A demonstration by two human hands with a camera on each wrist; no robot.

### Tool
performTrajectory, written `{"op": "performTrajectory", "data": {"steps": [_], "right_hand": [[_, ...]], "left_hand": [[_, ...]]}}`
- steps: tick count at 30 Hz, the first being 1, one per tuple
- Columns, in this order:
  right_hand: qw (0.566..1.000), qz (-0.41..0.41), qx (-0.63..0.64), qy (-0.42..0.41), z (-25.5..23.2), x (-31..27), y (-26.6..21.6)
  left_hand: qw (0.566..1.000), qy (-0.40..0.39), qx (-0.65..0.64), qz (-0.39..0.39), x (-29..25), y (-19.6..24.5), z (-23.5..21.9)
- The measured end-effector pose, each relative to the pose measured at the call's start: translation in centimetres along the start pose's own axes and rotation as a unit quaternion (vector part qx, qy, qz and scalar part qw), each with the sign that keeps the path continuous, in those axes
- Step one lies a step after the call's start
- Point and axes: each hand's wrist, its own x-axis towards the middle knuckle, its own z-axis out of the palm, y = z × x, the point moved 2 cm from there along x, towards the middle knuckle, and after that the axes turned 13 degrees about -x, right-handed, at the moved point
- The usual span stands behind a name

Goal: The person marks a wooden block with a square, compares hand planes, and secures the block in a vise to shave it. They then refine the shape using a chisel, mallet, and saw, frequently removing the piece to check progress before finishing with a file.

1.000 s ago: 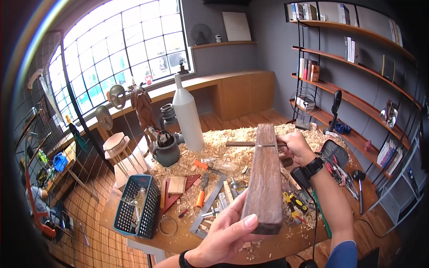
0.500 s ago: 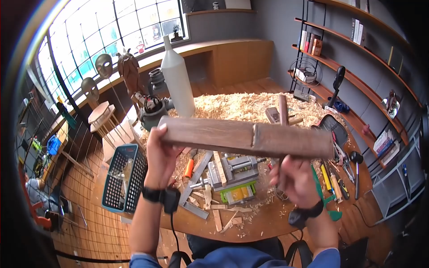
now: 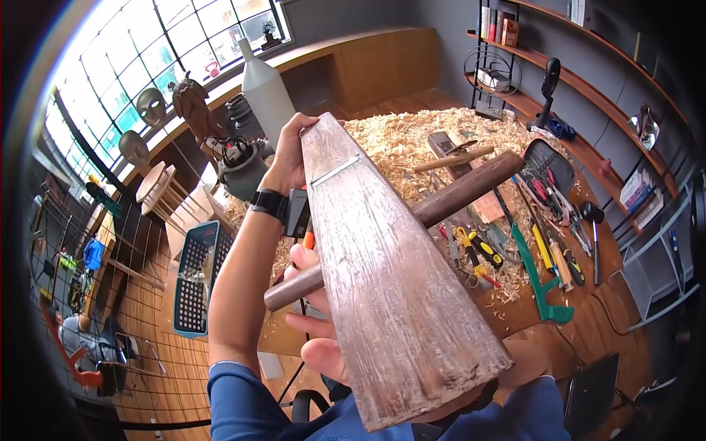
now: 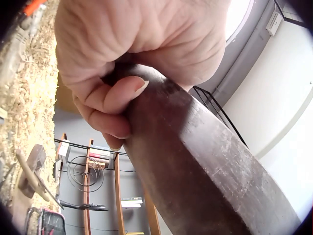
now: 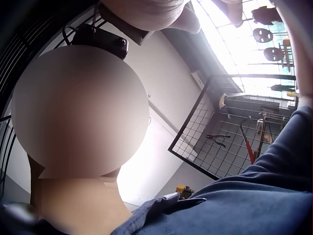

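A long brown wooden hand plane (image 3: pixel 401 294) is held up close in the head view, its flat sole and thin metal slit facing the camera. Its round cross handle (image 3: pixel 471 187) sticks out on both sides. My left hand (image 3: pixel 290 158) grips the far end, fingers curled around the wood in the left wrist view too. My right hand (image 3: pixel 320 353) is behind the plane, mostly hidden. Its spread fingers extend past the left edge, around the handle's left stub. In the right wrist view only part of that hand shows at the top, beside a dark wooden piece.
Wood shavings (image 3: pixel 397 140) cover the back of the table. A second plane (image 3: pixel 448 151) lies there. At right are a green-handled saw (image 3: pixel 540 283), pliers (image 3: pixel 478 246), a tool case (image 3: pixel 548 169) and a mallet (image 3: pixel 594 235). A basket (image 3: pixel 195 272) stands left.
The plane swung from pointing forward to crosswise, then to slanting toward me with its sole up. My left hand went to its far end; my right hand left the handle grip and went behind it.
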Motion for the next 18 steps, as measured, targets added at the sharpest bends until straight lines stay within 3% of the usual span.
{"op": "performTrajectory", "data": {"steps": [3, 5, 9, 11, 15, 16, 18], "right_hand": [[1.000, 0.000, 0.003, -0.004, 0.1, 0.1, -0.1], [1.000, 0.003, 0.010, -0.002, -0.1, -0.1, 0.0], [1.000, 0.008, 0.026, 0.003, -1.2, -0.9, 0.0], [0.999, 0.013, 0.037, 0.015, -2.9, -1.5, 0.1], [0.995, 0.046, 0.068, 0.055, -7.0, -3.6, 0.7], [0.994, 0.051, 0.071, 0.073, -8.2, -4.0, 0.7], [0.993, 0.069, 0.045, 0.084, -11.3, -4.9, 0.6]], "left_hand": [[1.000, 0.004, -0.002, 0.000, 0.4, -0.5, 0.2], [0.990, 0.082, 0.100, 0.050, 0.5, -0.7, 0.0], [0.987, 0.111, 0.105, 0.053, 0.3, -0.8, -0.4], [0.992, 0.111, 0.022, 0.059, -0.4, -1.3, -0.2], [0.990, 0.087, -0.056, 0.097, -2.1, -1.8, -2.4], [0.993, 0.000, -0.103, 0.064, -2.6, -1.8, -3.1], [0.989, -0.008, -0.101, 0.109, -2.8, -2.4, -1.3]]}}
